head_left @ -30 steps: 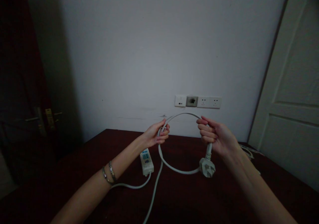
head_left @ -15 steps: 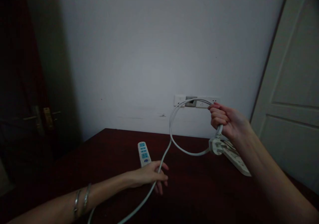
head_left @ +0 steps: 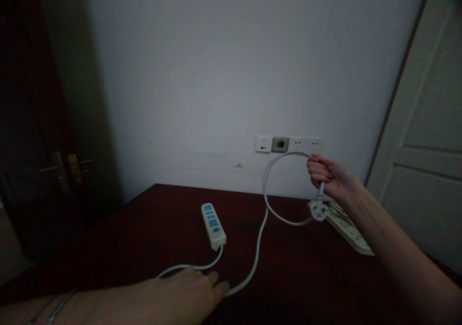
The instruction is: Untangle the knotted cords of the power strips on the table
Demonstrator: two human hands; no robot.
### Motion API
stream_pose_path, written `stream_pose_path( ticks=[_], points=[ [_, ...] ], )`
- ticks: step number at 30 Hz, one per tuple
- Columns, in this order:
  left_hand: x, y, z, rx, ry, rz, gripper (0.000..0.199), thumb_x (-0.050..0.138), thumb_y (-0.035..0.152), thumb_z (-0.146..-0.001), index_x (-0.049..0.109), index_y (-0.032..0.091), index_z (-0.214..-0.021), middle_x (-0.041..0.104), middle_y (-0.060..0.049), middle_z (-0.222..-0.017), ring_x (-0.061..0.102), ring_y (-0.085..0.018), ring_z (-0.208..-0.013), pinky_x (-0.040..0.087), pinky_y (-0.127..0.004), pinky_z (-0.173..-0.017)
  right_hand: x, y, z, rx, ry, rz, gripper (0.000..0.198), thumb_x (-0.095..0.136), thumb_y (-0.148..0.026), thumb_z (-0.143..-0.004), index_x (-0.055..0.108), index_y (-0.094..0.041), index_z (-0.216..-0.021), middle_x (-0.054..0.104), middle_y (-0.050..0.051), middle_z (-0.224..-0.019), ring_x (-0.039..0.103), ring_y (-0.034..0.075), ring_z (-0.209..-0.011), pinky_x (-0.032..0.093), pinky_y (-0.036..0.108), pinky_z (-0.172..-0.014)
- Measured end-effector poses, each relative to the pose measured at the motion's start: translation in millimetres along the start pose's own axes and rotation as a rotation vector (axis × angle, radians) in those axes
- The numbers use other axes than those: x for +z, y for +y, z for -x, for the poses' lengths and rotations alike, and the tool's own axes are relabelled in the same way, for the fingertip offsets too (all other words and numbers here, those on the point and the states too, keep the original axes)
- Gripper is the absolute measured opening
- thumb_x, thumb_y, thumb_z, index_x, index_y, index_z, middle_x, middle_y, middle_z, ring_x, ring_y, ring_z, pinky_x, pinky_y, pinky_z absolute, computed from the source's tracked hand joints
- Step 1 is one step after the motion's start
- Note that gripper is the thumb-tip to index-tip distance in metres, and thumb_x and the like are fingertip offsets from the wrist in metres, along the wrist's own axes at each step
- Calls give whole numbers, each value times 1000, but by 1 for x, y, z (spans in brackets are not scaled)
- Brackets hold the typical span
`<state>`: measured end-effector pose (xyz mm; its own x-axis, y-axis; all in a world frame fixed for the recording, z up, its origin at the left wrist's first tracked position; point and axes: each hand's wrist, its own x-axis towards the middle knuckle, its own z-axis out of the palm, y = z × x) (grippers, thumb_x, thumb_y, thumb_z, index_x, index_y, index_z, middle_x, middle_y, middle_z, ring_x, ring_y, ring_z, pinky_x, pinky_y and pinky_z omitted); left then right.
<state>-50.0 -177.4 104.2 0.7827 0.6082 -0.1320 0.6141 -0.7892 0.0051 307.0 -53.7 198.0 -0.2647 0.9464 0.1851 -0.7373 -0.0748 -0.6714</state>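
Note:
In my right hand (head_left: 330, 175), raised over the right side of the table, the closed fingers grip a looped white power cord (head_left: 266, 190). Its three-pin plug (head_left: 318, 210) hangs just below that hand. The cord runs down to my left hand (head_left: 191, 293), low at the front, whose fingers are bent around it at the fingertips; the palm side is hidden. Beyond the left hand lies a white power strip (head_left: 213, 226) with blue sockets, its own cord end curving leftward behind the hand.
A second white power strip (head_left: 348, 231) lies on the right of the dark red table (head_left: 173, 219), partly behind my right forearm. On the wall behind is a row of sockets (head_left: 296, 145). A dark door (head_left: 32, 180) stands at left, a pale door (head_left: 426, 171) at right.
My left hand has moved down and toward me along the cord, its spread fingers now closing on it. The power strip is uncovered. My right hand keeps its hold on the loop.

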Motion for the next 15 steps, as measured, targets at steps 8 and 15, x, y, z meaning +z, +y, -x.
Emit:
stream_pose_path(
  ticks=[8,15],
  points=[
    [-75,12,-45,311,534,-611,25,39,15,-89,56,15,-107,59,-8,-87,57,-19,-78,42,-28,-56,30,58,-9,267,-51,446,24,48,-24,-85,43,-15,-64,38,-6,-43,36,3,-33,29,11,-31],
    [-112,-19,-105,302,696,-217,17,50,27,-87,57,13,-94,61,-6,-89,57,-14,-79,43,-24,-67,48,86,-2,307,-150,652,20,45,-23,-84,52,-11,-69,60,6,-58,60,12,-50,53,25,-52]
  ],
)
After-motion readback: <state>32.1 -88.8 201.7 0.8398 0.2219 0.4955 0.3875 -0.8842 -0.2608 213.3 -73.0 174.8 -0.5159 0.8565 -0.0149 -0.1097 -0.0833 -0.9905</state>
